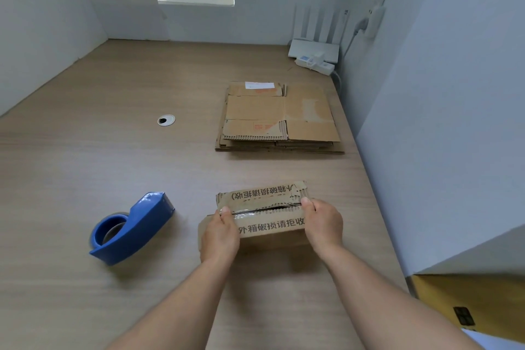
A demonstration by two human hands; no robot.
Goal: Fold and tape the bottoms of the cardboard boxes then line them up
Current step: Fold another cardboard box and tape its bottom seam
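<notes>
Forearms reach in: left hand [220, 231] and right hand [322, 220] grip the cardboard box [270, 229] on the near bench [113, 150], fingers curled round its ends, thumbs pressing the bottom flaps nearly closed. Seam looks untaped. Blue tape dispenser [132, 229] sits left; flattened boxes [279, 116] are stacked beyond, unfolded.

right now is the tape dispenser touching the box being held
Apart: the head view shows a strip of bare table between the tape dispenser and the box.
</notes>
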